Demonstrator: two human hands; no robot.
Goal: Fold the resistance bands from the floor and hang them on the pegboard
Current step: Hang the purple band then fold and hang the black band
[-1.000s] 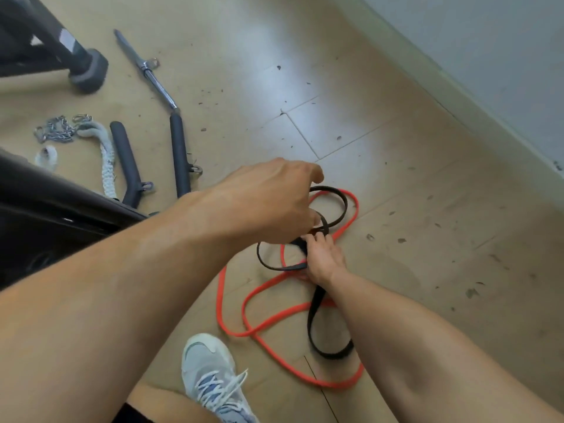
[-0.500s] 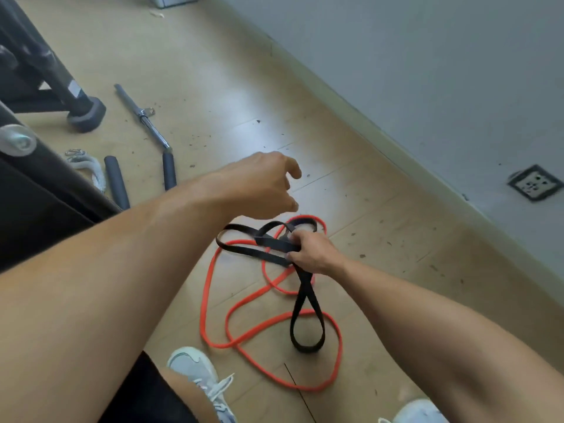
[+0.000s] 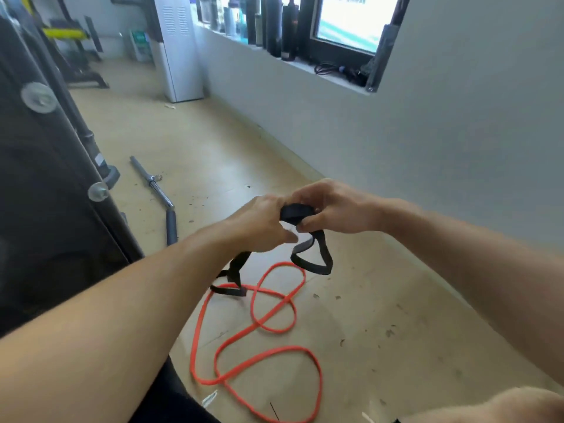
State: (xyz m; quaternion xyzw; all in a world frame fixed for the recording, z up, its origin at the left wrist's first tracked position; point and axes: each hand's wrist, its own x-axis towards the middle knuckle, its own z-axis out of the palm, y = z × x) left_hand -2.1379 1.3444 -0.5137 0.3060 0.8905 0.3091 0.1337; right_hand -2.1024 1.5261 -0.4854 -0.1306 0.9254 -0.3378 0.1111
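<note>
Flat black rubber resistance band [image 3: 311, 257]: gripped by left hand [image 3: 264, 222] and right hand [image 3: 332, 210], loops hanging. Thin orange rubber band [image 3: 259, 328]: coiled on tan floor [image 3: 381, 331], near grey wall [image 3: 396, 141] at right.

- I saw a tan floor [image 3: 381, 346] with little dark specks on it.
- An orange band [image 3: 259, 328] lay on the floor in loose, twisty loops.
- A metal bar [image 3: 154, 187] with a gray grip lay on the floor near a black frame.
- A white cabinet [image 3: 180, 56] stood on the floor far back by the wall.
</note>
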